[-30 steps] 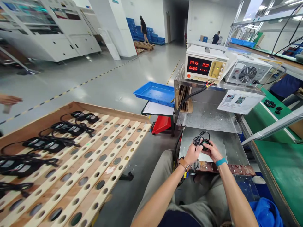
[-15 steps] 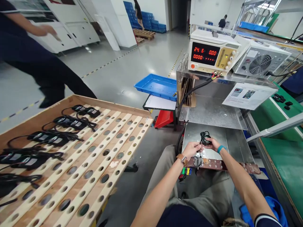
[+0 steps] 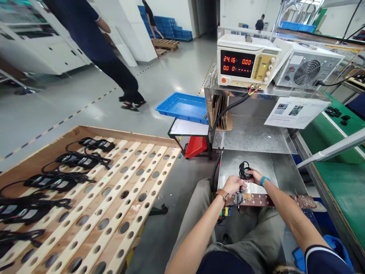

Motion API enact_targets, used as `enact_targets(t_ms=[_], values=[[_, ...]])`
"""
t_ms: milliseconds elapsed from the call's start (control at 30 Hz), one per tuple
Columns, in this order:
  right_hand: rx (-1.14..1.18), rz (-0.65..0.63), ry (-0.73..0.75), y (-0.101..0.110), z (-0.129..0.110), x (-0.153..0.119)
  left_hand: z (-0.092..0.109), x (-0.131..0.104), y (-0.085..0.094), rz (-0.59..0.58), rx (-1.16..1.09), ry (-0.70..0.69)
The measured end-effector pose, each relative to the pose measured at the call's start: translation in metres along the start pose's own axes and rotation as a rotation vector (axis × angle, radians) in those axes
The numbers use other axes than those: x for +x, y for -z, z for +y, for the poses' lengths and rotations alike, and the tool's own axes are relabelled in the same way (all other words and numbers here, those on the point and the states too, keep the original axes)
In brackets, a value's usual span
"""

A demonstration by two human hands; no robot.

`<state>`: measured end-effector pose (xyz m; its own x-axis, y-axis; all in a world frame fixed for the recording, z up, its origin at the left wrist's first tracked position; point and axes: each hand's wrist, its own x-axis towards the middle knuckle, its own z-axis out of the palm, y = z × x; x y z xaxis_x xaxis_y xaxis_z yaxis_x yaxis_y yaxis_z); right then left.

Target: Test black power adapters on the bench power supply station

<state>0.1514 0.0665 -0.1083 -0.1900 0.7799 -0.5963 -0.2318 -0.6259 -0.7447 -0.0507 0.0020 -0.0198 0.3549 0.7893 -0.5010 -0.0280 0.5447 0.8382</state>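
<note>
Over the metal work surface [image 3: 228, 163], my right hand [image 3: 254, 177] is closed around a coiled black cable [image 3: 244, 170]. My left hand [image 3: 233, 185], beside it, has its fingers pinched on a black end of the cable, just above a brown strip with metal studs [image 3: 259, 199]. A dark connector or lead lies on the strip below my left hand; its exact form is too small to tell. Coloured connectors [image 3: 226, 211] hang under the strip's left end. To my left, black adapters with cables [image 3: 51, 182] lie in rows in a wooden slatted tray [image 3: 125, 175].
A power supply with red digits [image 3: 238, 62] and a grey fan unit [image 3: 308, 72] stand on the shelf above. A blue tray [image 3: 182, 104] sits on a small table, with a red bin [image 3: 196, 146] below. A person [image 3: 105, 49] walks at the left. A green bench [image 3: 339, 182] runs along the right.
The view has shifted slightly. The walking person has moved right and farther off. My left hand sits a little lower at the cable end; my right hand still holds the coil.
</note>
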Motion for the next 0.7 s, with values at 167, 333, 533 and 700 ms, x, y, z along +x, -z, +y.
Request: enact_targets(t_ms=[167,333,533,700], values=[[0.041,0.065,0.03,-0.003,-0.001,-0.003,0.002,-0.005,0.001,-0.009,0.104,0.008],[0.076,0.097,0.03,-0.004,0.0,-0.003,0.003,-0.009,0.002,-0.003,0.097,0.014],[0.118,0.127,0.023,-0.007,0.002,-0.004,0.001,-0.009,0.004,-0.023,0.092,-0.004],[0.145,0.121,0.048,-0.013,-0.003,-0.01,-0.002,-0.008,0.006,-0.027,0.112,-0.015]])
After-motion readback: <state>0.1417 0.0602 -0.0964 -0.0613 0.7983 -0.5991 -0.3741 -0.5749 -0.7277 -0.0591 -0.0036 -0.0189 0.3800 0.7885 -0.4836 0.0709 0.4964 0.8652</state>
